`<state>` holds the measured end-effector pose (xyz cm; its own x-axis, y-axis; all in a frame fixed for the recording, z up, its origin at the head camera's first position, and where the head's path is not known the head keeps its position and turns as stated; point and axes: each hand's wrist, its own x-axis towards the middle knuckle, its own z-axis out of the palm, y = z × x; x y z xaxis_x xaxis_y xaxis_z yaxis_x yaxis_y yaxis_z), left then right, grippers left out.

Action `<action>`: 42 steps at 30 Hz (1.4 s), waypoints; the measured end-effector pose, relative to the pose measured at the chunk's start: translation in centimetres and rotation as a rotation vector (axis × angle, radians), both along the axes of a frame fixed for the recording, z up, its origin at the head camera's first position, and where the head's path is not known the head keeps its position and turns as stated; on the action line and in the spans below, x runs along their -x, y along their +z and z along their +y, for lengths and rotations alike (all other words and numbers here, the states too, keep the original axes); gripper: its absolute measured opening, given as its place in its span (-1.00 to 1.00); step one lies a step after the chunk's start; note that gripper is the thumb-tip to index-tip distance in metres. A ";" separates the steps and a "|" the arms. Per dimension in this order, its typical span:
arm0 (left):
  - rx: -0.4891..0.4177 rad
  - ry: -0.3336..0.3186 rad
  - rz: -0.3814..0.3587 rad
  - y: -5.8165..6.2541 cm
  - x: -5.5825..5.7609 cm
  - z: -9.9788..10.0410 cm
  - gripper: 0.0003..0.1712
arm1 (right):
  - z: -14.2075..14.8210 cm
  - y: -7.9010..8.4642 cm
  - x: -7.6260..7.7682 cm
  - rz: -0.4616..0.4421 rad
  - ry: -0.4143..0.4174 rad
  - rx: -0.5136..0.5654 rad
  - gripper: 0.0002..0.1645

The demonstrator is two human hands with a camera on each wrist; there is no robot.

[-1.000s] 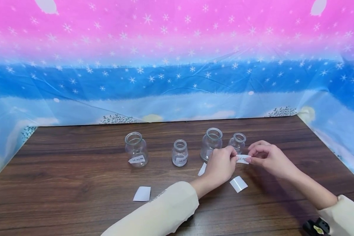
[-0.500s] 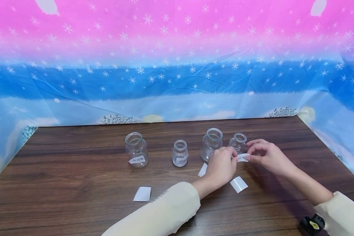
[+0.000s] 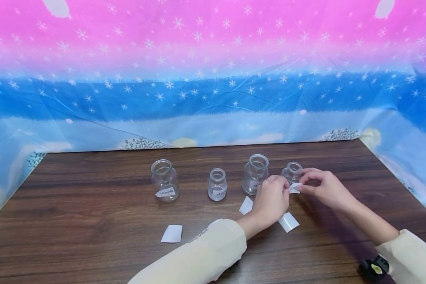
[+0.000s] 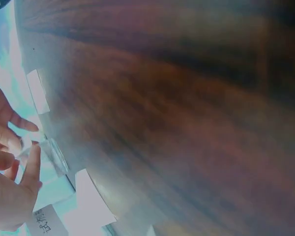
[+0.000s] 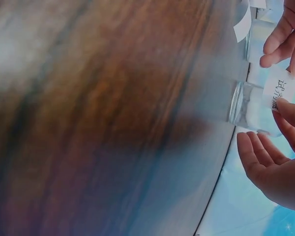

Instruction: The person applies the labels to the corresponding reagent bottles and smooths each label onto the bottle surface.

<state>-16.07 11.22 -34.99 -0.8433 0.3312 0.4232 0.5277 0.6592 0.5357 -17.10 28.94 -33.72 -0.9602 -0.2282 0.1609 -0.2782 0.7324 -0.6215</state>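
Observation:
My left hand [image 3: 271,197] and right hand [image 3: 324,190] meet at the small clear glass jar [image 3: 292,171] at the right end of the row. Between them is a white label [image 5: 280,88] with dark handwriting, set against the front of this jar. My left fingers and thumb pinch its left end, while the right thumb is on its other end. In the right wrist view, the other right fingers [image 5: 250,147] lie along the jar's lower side. How much of the label sticks to the glass I cannot tell. The left hand partly covers the label.
Left of my hands stand a large labelled jar [image 3: 255,173], a small one [image 3: 217,185] and another large one [image 3: 165,181]. White paper pieces lie in front: one left [image 3: 172,233], one by the left wrist [image 3: 246,205], a glossy one [image 3: 289,222]. A patterned cloth [image 3: 213,126] borders the table.
The small right jar has shifted slightly to the right. My left hand has moved right with the label, and the label now sits closer against the jar. The other jars have stayed put.

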 end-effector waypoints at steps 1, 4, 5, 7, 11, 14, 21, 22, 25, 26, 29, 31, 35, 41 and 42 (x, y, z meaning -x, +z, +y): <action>0.003 -0.004 -0.001 0.0 0.1 0.0 -0.98 | 0.1 -0.1 0.0 -0.001 -0.001 -0.001 -0.91; 0.009 -0.003 -0.034 0.1 0.3 0.0 -0.94 | 0.5 -0.2 0.0 -0.001 -0.001 -0.001 -0.91; 0.008 -0.001 -0.049 0.1 0.3 0.0 -0.89 | 0.6 -0.3 -0.1 0.002 -0.001 -0.002 -0.91; 0.012 0.005 -0.063 0.1 0.3 0.1 -0.78 | 0.7 -0.4 -0.1 0.009 -0.002 -0.001 -0.91; 0.051 0.016 -0.095 0.2 0.3 0.3 -0.61 | 0.8 -0.5 -0.3 0.023 -0.012 0.015 -0.92; 0.106 0.010 -0.102 0.3 0.4 0.4 -0.61 | 0.9 -0.7 -0.3 0.034 -0.020 0.019 -0.92; 0.184 -0.010 -0.092 0.5 1.1 0.3 -0.72 | 1.0 -1.0 -0.1 0.077 -0.026 0.000 -0.90; 0.186 -0.013 -0.093 0.5 1.1 0.3 -0.73 | 1.0 -1.0 -0.1 0.086 -0.027 -0.010 -0.89; 0.185 -0.025 -0.087 0.5 1.3 0.1 -0.74 | 1.0 -1.0 0.0 0.108 -0.026 -0.031 -0.87; 0.183 -0.031 -0.084 0.5 1.4 0.0 -0.73 | 1.0 -1.0 0.0 0.116 -0.022 -0.037 -0.86; 0.174 -0.043 -0.081 0.5 1.4 -0.2 -0.72 | 1.2 -1.1 0.1 0.133 0.005 -0.028 -0.80; 0.168 -0.052 -0.080 0.4 1.4 -0.3 -0.70 | 1.4 -1.2 0.3 0.134 0.041 0.000 -0.75; 0.164 -0.062 -0.078 0.3 1.4 -0.3 -0.68 | 1.9 -1.4 0.9 0.130 0.114 0.052 -0.59; 0.166 -0.063 -0.087 0.3 1.3 -0.2 -0.66 | 2.6 -1.7 1.5 0.186 0.193 0.039 -0.51; 0.165 -0.063 -0.090 0.3 1.3 -0.2 -0.67 | 2.7 -1.8 1.6 0.203 0.204 0.028 -0.51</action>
<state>-17.35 11.07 -34.66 -0.8508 0.4434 0.2822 0.5255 0.7092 0.4700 -18.68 31.65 -35.49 -0.8424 -0.4064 0.3538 -0.5388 0.6314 -0.5577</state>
